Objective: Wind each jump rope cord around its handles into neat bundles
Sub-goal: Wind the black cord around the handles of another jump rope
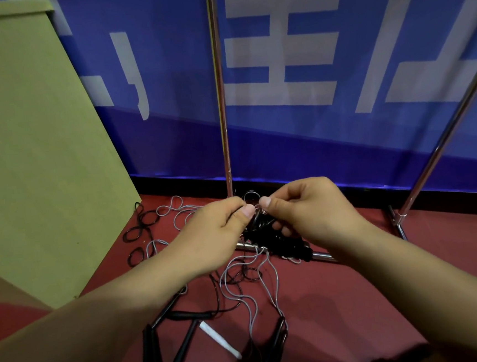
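Note:
Between my two hands hangs a tangle of black and grey jump rope cords (pixel 268 236). My left hand (pixel 221 228) pinches a cord loop between thumb and fingers. My right hand (pixel 312 212) pinches the same knot from the right, thumb tip close to the left thumb. Grey cord (pixel 252 289) trails down from the tangle to black handles (pixel 277 342) on the red floor. More black handles (pixel 151 356) lie at lower left, and two white handles (pixel 219 338) lie between them. Black and grey cord loops (pixel 145 220) sprawl on the floor to the left.
A chrome rack stands just behind the tangle: an upright pole (pixel 219 96), a slanted pole (pixel 446 133) at right, and a floor bar (pixel 321 255). A blue banner (pixel 342 128) hangs behind it. A tall cardboard box (pixel 32 141) fills the left side.

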`<state>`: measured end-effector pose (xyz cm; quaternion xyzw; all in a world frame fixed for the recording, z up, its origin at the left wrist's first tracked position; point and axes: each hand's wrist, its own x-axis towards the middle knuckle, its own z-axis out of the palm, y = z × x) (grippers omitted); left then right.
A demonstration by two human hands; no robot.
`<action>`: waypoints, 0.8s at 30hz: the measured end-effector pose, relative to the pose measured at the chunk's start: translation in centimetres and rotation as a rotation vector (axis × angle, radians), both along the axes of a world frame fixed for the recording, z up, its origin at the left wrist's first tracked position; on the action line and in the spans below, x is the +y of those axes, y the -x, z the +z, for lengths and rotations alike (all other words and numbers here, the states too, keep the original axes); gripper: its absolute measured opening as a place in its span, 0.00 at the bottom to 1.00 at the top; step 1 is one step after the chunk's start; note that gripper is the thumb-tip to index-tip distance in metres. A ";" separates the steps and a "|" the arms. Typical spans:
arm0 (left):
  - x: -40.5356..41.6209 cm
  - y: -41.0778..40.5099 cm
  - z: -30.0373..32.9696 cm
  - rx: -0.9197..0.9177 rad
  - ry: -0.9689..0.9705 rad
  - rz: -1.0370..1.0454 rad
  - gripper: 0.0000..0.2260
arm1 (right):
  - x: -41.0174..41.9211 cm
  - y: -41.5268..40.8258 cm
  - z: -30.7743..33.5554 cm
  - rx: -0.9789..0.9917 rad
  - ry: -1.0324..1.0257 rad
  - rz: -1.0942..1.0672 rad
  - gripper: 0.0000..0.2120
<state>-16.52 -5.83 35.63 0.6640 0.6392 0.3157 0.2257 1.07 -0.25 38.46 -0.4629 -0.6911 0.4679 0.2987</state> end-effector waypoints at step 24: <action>0.2 -4.3 0.4 -0.783 0.242 0.178 0.23 | 0.0 1.6 -1.5 0.125 -0.186 -0.402 0.15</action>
